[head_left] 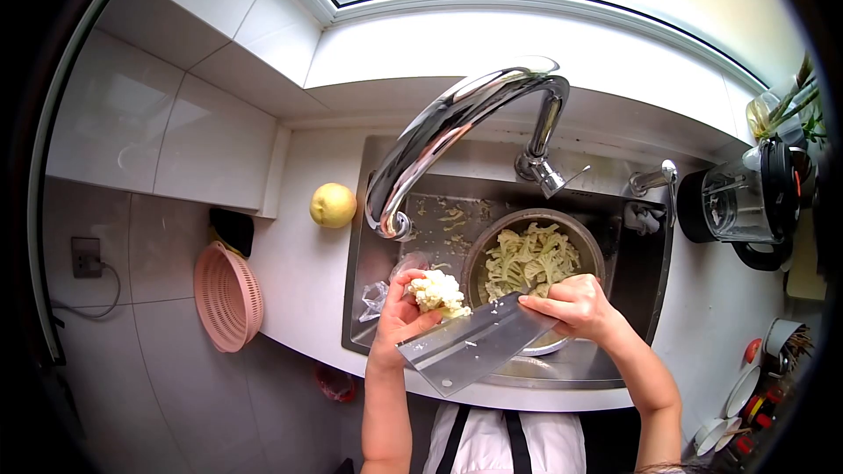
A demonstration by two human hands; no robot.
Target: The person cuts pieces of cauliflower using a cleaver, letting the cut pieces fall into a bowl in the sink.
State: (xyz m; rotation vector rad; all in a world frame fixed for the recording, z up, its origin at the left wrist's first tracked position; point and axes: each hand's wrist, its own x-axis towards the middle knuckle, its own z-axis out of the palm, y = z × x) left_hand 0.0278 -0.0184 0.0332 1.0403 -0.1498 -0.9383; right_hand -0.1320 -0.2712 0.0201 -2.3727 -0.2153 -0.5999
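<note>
My left hand (400, 323) is closed around a piece of cauliflower (436, 291) above the left part of the sink. In my right hand (575, 307) is a cleaver (470, 347), its broad blade pointing left and down across the sink's front edge. The blade's upper edge lies close to the cauliflower; whether they touch I cannot tell. Small white crumbs stick to the blade. Behind the cleaver a metal bowl (475, 268) stands in the sink, holding many cut cauliflower florets (531, 259). My right hand covers part of its near rim.
A chrome faucet (439, 127) arches over the steel sink (358, 246). Scraps lie on the sink floor, with a clear plastic bag (373, 298) at left. A yellow round fruit (333, 205) sits on the left counter, near a pink basket (228, 297). A blender (742, 197) lies at right.
</note>
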